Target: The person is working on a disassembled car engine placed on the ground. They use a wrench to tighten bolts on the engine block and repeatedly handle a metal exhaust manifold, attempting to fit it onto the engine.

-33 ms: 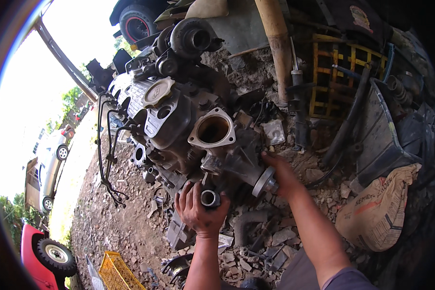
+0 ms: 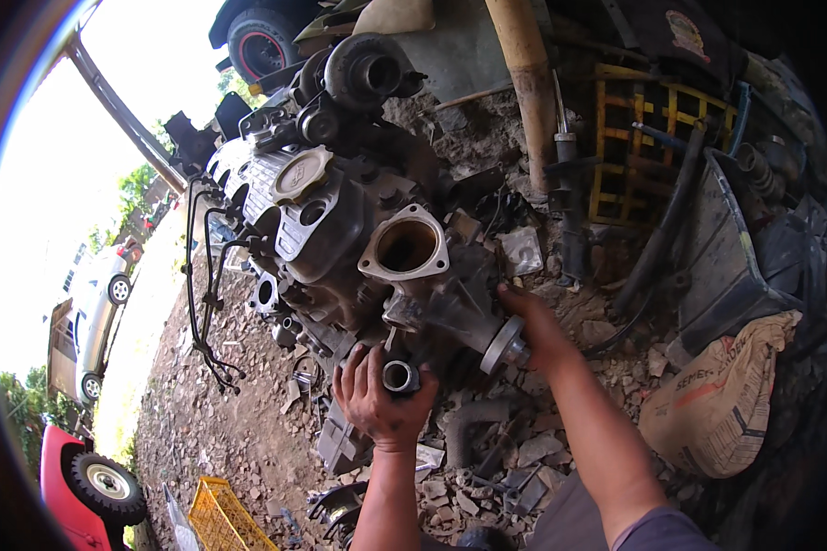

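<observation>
A greasy engine (image 2: pixel 340 239) with a turbocharger (image 2: pixel 363 73) on top, an oil cap (image 2: pixel 301 170) and hanging metal lines (image 2: pixel 207 312) stands on rubble ground. Its open flanged housing (image 2: pixel 402 243) faces up toward me. My left hand (image 2: pixel 377 399) has its fingers curled on the engine's lower front, round a short open pipe stub (image 2: pixel 399 376). My right hand (image 2: pixel 533 335) grips the engine's right front side beside a round metal pulley hub (image 2: pixel 501 347), its fingertips partly hidden.
Around me are broken stones, a black bent hose (image 2: pixel 469 427), a paper sack (image 2: pixel 712 404), a dark bin (image 2: pixel 735 239), a yellow crate (image 2: pixel 220 514) and a yellow grate (image 2: pixel 625 147). A bamboo post (image 2: pixel 524 92) stands behind the engine. Vehicles (image 2: pixel 87 496) are at the left.
</observation>
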`<control>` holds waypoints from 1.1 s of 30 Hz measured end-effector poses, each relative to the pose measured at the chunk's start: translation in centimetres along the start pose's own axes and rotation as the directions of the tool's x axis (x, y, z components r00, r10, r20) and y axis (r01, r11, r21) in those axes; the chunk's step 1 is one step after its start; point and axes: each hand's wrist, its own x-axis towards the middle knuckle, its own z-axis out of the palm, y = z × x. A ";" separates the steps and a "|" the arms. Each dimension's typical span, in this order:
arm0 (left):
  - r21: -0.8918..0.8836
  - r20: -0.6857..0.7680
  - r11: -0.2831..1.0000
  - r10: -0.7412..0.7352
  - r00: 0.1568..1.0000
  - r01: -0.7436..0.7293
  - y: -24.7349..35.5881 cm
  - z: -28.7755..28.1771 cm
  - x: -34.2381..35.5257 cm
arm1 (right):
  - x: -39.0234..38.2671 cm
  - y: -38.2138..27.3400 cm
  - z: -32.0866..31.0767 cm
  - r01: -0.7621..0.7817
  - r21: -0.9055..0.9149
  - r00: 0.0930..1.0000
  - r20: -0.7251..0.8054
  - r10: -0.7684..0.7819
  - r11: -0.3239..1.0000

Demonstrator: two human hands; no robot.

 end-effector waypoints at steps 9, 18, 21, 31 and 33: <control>0.002 -0.016 1.000 0.001 1.000 -0.001 0.1 0.2 0.0 | 2.1 4.1 -1.9 -0.124 0.322 0.992 0.043 0.116 0.938; 0.024 0.000 0.999 0.024 1.000 -0.024 0.1 -0.1 0.0 | 1.5 3.7 -1.2 -0.094 0.255 0.995 -0.017 0.102 0.962; 0.029 0.026 0.999 0.033 0.999 -0.034 0.2 -0.1 0.0 | 2.1 4.5 -1.7 0.044 0.075 0.994 -0.103 -0.037 0.996; 0.026 0.042 0.999 0.026 0.999 -0.027 0.1 -0.1 -0.1 | 3.2 4.9 -2.6 -0.190 0.308 0.981 0.093 0.170 0.932; 0.026 0.051 0.999 0.037 0.998 -0.039 -0.1 -0.2 0.0 | 2.9 4.3 -2.1 -0.089 0.189 0.996 0.015 0.088 0.978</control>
